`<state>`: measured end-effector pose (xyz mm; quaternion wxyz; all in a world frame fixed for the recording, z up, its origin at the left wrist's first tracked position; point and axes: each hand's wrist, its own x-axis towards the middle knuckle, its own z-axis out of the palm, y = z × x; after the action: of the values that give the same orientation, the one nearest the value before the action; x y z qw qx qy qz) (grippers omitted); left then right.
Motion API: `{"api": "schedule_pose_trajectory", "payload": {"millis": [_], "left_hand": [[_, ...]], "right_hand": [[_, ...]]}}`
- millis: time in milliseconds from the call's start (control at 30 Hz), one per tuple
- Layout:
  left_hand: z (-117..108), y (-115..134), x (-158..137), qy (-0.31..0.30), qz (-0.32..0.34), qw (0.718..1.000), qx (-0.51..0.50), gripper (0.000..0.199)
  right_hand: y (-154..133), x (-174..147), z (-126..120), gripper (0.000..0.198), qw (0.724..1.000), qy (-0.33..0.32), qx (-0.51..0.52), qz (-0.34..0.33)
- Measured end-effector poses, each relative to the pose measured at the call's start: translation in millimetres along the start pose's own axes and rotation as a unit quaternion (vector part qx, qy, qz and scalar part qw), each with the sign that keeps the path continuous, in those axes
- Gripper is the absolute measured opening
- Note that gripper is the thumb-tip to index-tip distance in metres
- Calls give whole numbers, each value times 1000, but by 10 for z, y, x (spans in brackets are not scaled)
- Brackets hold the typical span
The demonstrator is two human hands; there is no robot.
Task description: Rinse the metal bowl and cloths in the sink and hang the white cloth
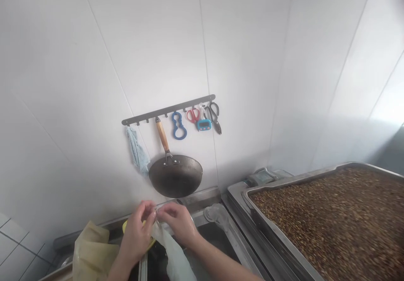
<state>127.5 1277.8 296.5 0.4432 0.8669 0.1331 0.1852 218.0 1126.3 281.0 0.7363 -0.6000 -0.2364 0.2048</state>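
Left hand: the left hand (138,229) pinches the top edge of a thin, crinkled, translucent plastic bag (175,258), fingers closed on it.
Right hand: the right hand (177,223) grips the same edge, fingertips meeting the left's.
Bag: hangs limp below both hands, over a steel sink (217,230).
Yellow item: a rounded yellow rim (126,226) shows behind the left hand, perhaps a bowl.
Tray: a wide metal tray (284,247) at right, filled with small brown grains.
Wall: smooth white panels; a rail (167,110) holds a dark round pan (175,176), a cloth (137,150), and scissors (193,115).
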Motion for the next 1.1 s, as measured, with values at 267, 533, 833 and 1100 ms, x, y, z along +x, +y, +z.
{"api": "schedule_pose_trajectory", "payload": {"millis": [267,533,833,1100], "left_hand": [[-444,591,853,20,95,995,-1,33],[-589,813,1399,73,119,990,-22,25],[-754,1102,2407,302,115,946,-1,12],[-868,1357,2778,392,55,914,89,20]], "right_hand": [[-950,611,-1,36,999,-28,22,-9],[-1269,1057,-57,8,986,15,-106,-124],[-1800,2088,228,18,905,134,-330,-234],[-2077,2549,469,29,861,160,-413,-250]]}}
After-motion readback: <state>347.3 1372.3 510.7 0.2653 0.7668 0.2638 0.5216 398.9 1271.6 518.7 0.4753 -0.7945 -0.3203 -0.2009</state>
